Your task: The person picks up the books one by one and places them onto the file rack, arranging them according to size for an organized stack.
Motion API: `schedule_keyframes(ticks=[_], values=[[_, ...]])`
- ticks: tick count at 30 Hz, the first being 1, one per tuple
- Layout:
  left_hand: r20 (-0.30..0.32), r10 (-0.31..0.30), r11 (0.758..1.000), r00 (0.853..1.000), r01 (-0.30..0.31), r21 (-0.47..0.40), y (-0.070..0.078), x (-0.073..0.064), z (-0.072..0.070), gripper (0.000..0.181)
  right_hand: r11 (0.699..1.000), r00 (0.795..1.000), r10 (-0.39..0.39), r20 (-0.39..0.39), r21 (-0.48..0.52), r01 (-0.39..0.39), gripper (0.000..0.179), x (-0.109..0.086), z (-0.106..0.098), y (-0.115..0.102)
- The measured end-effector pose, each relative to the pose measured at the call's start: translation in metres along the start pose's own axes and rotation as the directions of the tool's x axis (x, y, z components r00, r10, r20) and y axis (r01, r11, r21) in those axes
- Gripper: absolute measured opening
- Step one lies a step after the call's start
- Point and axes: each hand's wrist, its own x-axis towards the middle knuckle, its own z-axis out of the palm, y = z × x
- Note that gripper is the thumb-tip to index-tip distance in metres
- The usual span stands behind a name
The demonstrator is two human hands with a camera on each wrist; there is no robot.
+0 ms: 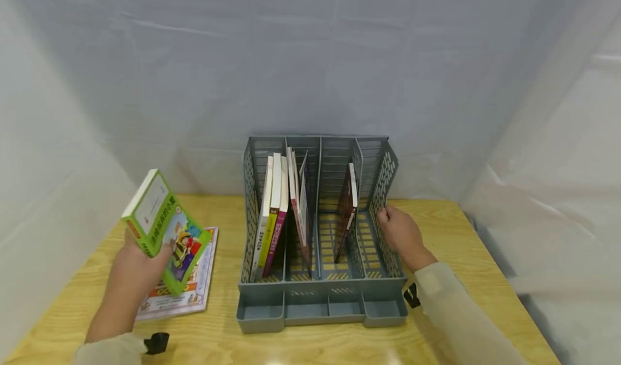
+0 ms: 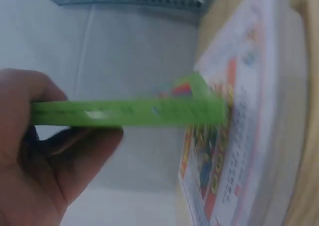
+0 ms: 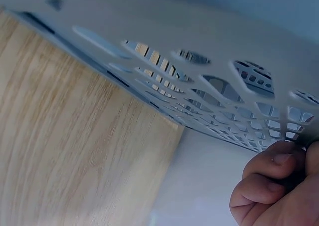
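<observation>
My left hand (image 1: 136, 270) grips a thick green children's book (image 1: 190, 246) by one end, thumb on the illustrated cover and fingers behind. In the left wrist view its green spine (image 2: 149, 112) lies across the palm side, slightly blurred. Below and overlapped by it, a white book with a colourful cover (image 1: 201, 295) lies flat on the table. At the far right, my right hand (image 1: 401, 234) holds the perforated side wall of a grey desk organizer (image 1: 339, 286). The right wrist view shows curled fingers (image 3: 259, 190) at the edge of that lattice wall (image 3: 234, 104).
Upright books (image 1: 273, 219) fill the organizer's leftmost compartment. Thin books (image 1: 297, 206) lean in the second, and a dark red book (image 1: 345, 208) stands in the third. Small trays (image 1: 322, 314) run along the front. White sheeting (image 1: 310, 57) hangs behind the wooden table (image 1: 223, 332).
</observation>
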Motion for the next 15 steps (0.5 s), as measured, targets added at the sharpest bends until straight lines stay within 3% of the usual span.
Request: schedule_keyframes(ticks=[3, 7, 15], values=[[0.077, -0.038, 0.999, 0.996, 0.036, 0.026, -0.0015, -0.0036, 0.0032, 0.074, 1.0, 1.0, -0.006, 0.008, -0.006, 0.006, 0.039, -0.0001, 0.0004, 0.0019], [0.154, -0.034, 0.999, 0.987, 0.028, 0.041, 0.0001, -0.0029, 0.0026, 0.072, 1.0, 1.0, -0.003, 0.015, -0.003, 0.003, 0.039, -0.0013, -0.001, 0.0027], [0.218, -0.081, 0.995, 0.973, 0.065, 0.078, 0.0014, -0.0027, 0.0, 0.071, 1.0, 1.0, -0.001, 0.017, -0.002, 0.001, 0.037, -0.0002, -0.0002, -0.0009]])
